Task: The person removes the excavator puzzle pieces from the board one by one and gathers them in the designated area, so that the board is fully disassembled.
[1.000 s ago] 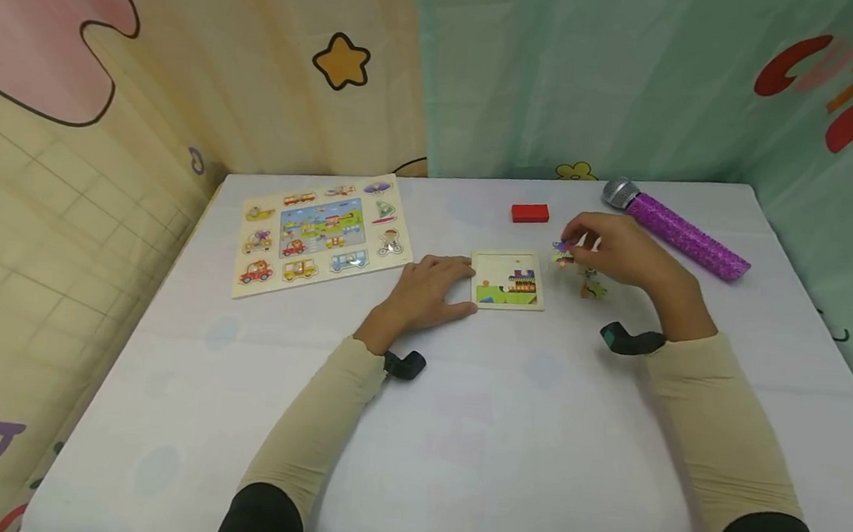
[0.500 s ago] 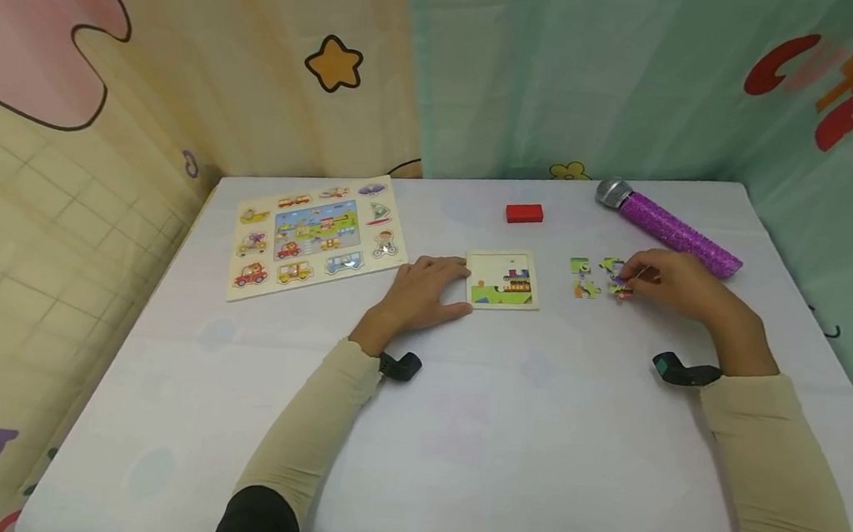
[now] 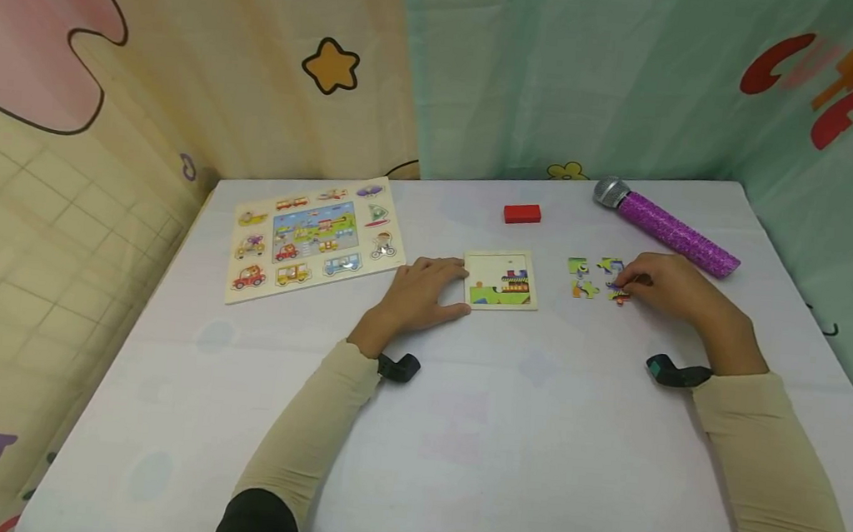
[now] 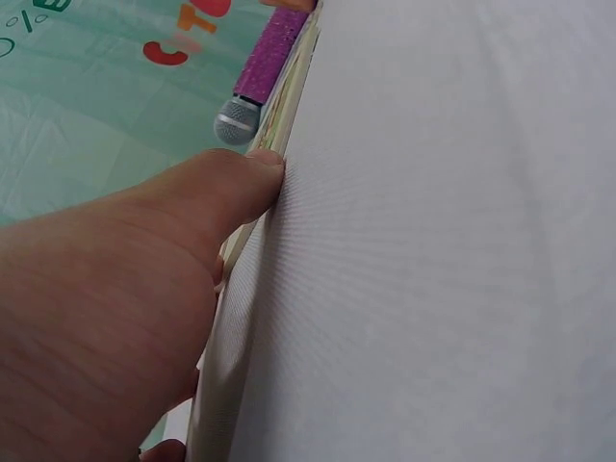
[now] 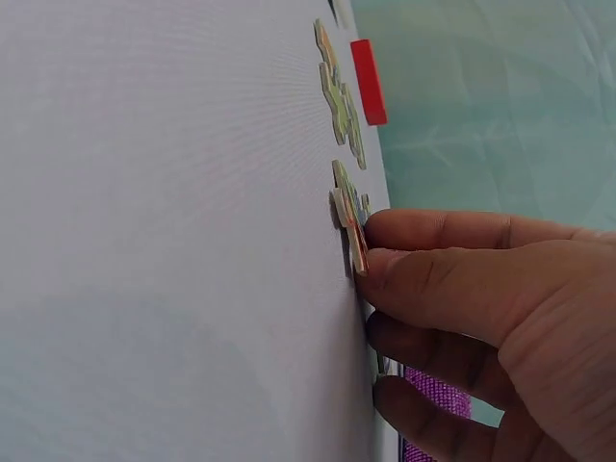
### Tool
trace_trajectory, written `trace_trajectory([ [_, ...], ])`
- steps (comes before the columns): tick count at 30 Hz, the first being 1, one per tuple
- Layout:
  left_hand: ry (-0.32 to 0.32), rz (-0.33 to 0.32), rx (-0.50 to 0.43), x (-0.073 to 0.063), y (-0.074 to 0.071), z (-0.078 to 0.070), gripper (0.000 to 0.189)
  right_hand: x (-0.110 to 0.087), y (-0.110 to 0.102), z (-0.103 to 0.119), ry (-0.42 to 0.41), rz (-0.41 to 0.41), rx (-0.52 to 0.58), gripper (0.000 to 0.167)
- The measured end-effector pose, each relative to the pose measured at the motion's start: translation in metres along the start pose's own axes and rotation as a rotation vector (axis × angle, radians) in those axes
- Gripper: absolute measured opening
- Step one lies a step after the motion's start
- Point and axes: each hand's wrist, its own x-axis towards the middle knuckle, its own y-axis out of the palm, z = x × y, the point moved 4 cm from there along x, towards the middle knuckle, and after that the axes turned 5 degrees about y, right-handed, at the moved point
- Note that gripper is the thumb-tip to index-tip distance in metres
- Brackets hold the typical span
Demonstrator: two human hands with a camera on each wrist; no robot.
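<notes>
My left hand (image 3: pixel 421 292) rests against the left side of a small puzzle tray (image 3: pixel 499 307), its thumb (image 4: pixel 255 171) at the near corner. Part of a train-like picture fills the tray; its upper area is pale. Right of the tray lie loose jigsaw pieces, among them a green one (image 3: pixel 578 265), a yellow-green one (image 3: pixel 584 289) and one at the back right (image 3: pixel 610 265). With thumb and index finger my right hand (image 3: pixel 669 289) pinches another jigsaw piece (image 5: pixel 348 217), tilted close to the table. Its other fingers hang behind, partly hidden.
A larger vehicle puzzle board (image 3: pixel 244 289) lies at the left. A red block (image 3: pixel 522 214) sits behind the tray, and a glittery purple microphone (image 3: pixel 677 234) lies behind my right hand. Patterned curtains (image 3: pixel 562 76) stand along the table's back and sides.
My right hand has moved right, from near the tray to the right-hand jigsaw pieces, uncovering those on the left. Over the last half second it shifted slightly left. The left hand stays put.
</notes>
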Motion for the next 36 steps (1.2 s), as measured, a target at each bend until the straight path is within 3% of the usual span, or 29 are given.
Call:
trace_trajectory([
  [14,-0.003,-0.004,0.010,-0.0015,0.0032,0.0024,0.064,-0.0002,0.0015,0.0013,0.026,-0.021,-0.004,0.015],
  [22,-0.001,-0.008,0.004,-0.0022,0.0027,0.0021,0.064,-0.0010,0.0013,0.0024,-0.023,-0.041,-0.013,0.014],
  [36,0.006,-0.007,0.003,-0.0016,0.0008,0.0003,0.065,-0.0029,0.0007,0.0011,-0.034,-0.059,0.009,0.015],
])
